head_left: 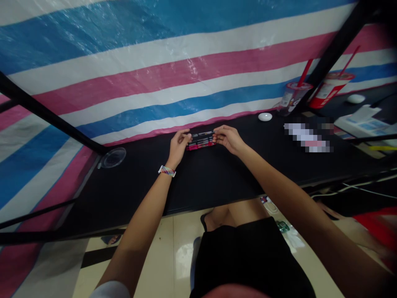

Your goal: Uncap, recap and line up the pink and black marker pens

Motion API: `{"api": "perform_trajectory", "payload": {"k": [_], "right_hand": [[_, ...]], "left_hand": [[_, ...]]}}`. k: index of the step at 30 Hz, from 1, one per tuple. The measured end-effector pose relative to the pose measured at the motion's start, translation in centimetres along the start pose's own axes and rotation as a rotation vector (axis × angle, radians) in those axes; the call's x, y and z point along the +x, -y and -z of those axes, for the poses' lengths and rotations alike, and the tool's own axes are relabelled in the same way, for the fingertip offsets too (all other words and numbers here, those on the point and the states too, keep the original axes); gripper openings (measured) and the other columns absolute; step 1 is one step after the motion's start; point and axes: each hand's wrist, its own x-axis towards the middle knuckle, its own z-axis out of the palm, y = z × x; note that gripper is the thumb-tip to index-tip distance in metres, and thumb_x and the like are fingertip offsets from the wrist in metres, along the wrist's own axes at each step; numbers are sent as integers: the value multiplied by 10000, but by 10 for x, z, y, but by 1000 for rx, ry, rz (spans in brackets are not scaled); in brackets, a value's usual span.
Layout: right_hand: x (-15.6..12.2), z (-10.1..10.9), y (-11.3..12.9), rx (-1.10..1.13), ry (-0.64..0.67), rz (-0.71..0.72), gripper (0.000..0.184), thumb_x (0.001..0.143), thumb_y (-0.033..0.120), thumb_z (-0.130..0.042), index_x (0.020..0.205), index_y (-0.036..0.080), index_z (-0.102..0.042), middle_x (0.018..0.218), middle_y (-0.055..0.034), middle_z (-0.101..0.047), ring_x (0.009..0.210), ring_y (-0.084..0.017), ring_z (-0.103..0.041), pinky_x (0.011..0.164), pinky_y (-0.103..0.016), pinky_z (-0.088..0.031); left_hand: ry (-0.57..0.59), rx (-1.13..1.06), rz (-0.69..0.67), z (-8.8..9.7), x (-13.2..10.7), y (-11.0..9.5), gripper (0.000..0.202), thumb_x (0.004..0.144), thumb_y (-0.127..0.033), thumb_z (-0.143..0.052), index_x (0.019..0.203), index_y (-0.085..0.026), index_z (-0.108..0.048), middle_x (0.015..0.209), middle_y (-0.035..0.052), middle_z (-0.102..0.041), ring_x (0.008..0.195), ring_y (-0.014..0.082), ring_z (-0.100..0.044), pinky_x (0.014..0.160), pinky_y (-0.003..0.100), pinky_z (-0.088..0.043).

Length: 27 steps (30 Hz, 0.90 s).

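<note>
A: Head view, nearest: black garment (248,260) on the lap; counter (214,178) beyond.
B: Grip?
A: Left hand (180,143) and right hand (229,138), fingers nearly closed, apparently pinching 1 black pen (203,134) by its 2 ends.
B: Red pens (201,145)?
A: Just on its near side; lying on the counter or held, can't tell.
B: Step?
A: Aligning a row, I'd judge. Next move calls for level ends, light pressure.

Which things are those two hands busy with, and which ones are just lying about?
Part of the job:
- dark and red pens, side by side
- left hand, at their left ends
- right hand, at their right ends

Just lying about:
- clear round lid
- white oval object
- two cups with red straws
</note>
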Motion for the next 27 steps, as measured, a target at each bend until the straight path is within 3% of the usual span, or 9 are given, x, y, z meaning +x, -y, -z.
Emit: {"api": "perform_trajectory", "payload": {"k": [3,7,10,12,14,18,22,24,27], "right_hand": [[0,0,-1,-12,18,-3,145,766,98,-757,800,208,-668,715,-35,-718,658,-173,-698,722,-335,-619],[1,0,-3,-5,19,1,148,768,98,-755,796,214,-668,703,-33,-719,663,-178,-699,713,-336,-621],[1,0,-3,-1,11,3,141,762,100,-749,796,210,-667,705,-37,-716,660,-172,-695,709,-332,-619],[0,-1,-3,-1,14,2,138,763,99,-745,796,207,-665,706,-40,-714,651,-171,-691,708,-334,-617],[0,-1,-2,-6,14,-1,136,771,95,-735,793,209,-663,706,-42,-714,651,-173,-692,708,-335,-616],[1,0,-2,-7,12,1,140,782,85,-729,794,210,-670,706,-39,-713,660,-172,-700,719,-331,-621],[2,1,-3,-7,20,9,121,780,94,-728,788,204,-678,705,-42,-721,645,-169,-702,698,-323,-619],[2,1,-4,-15,23,15,119,777,106,-742,789,207,-680,704,-39,-723,640,-167,-701,696,-321,-621],[2,1,-6,-31,22,38,108,770,119,-757,782,204,-691,699,-41,-726,629,-170,-700,683,-327,-621]], "left_hand": [[13,-14,21,-1,-1,1,274,986,-456,-762,1174,-256,-768,775,35,-736,758,200,-734,766,361,-572],[12,24,-77,-1,-1,-1,572,772,-255,-954,1291,-310,-719,1146,66,-810,1119,264,-769,927,399,-591],[7,2,-5,-1,-1,-1,259,937,-424,-819,1118,-248,-761,895,53,-790,888,228,-781,826,373,-595],[-15,-21,41,-1,0,0,248,1006,-476,-723,1019,-230,-750,701,19,-709,706,194,-733,740,350,-578],[-36,-29,22,-1,1,1,203,941,-387,-807,1060,-244,-727,756,19,-743,748,197,-747,765,351,-588],[-39,-15,-29,0,2,5,385,811,-243,-905,1144,-273,-713,1059,66,-823,985,233,-786,892,384,-611],[-42,-22,60,1,1,9,210,1001,-439,-733,1060,-237,-739,827,61,-782,781,211,-773,727,351,-583],[-55,-28,50,0,1,9,211,985,-397,-759,1123,-241,-723,747,24,-747,761,202,-773,743,343,-583],[-60,-45,0,-2,1,5,471,868,-221,-862,1290,-283,-663,884,18,-796,919,212,-800,896,371,-607]]}}
